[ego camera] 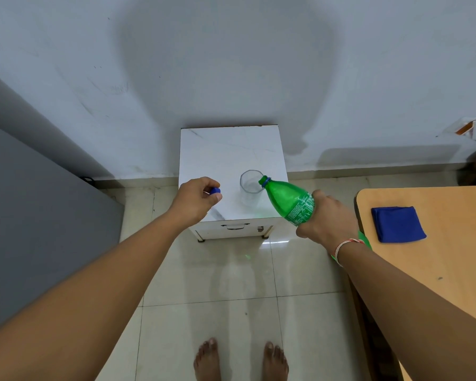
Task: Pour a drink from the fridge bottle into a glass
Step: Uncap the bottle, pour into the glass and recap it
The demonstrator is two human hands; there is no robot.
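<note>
A clear glass [250, 188] stands upright on the small white marble-topped cabinet [226, 152], near its front right. My right hand [327, 218] grips a green plastic bottle [289, 200] around its labelled middle. The bottle is uncapped and tilted steeply, its mouth resting at the glass's right rim. I see no liquid in the glass. My left hand [197, 200] hovers over the cabinet's front left, fingers closed on the blue bottle cap [215, 191].
A wooden table [437, 243] with a folded blue cloth [397, 224] stands at the right, close to my right forearm. A grey fridge side [39, 215] fills the left. The wall is right behind the cabinet. My bare feet stand on the tiled floor [231, 284].
</note>
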